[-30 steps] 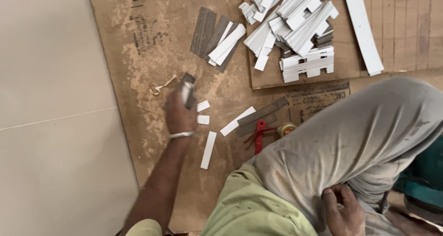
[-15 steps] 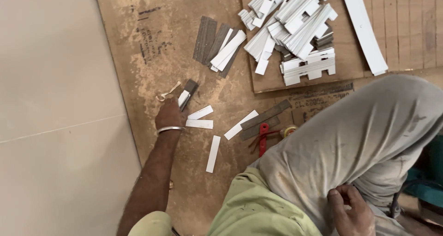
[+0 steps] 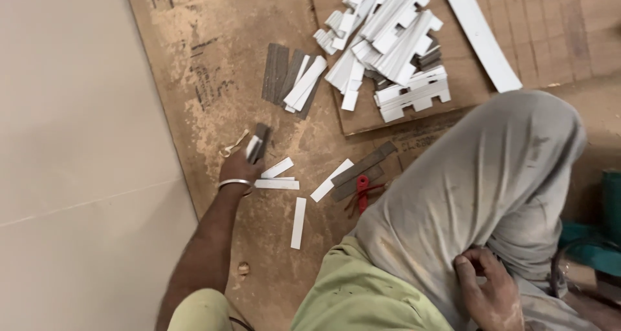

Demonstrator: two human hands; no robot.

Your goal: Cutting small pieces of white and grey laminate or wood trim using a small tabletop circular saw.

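While the right hand [image 3: 486, 291] rests curled against the grey trouser leg [image 3: 479, 189] at the lower right of the frame, empty as far as visible, the left hand [image 3: 240, 168] at centre left is clamped on a small stack of strips [image 3: 257, 143]. Loose white strips [image 3: 278, 177] lie just beside it on the brown board [image 3: 194, 79]. Farther up, a heap of white strips [image 3: 388, 46] occupies the upper centre.

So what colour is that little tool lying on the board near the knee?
Red. The small tool shows in the head view, beside the grey strips.
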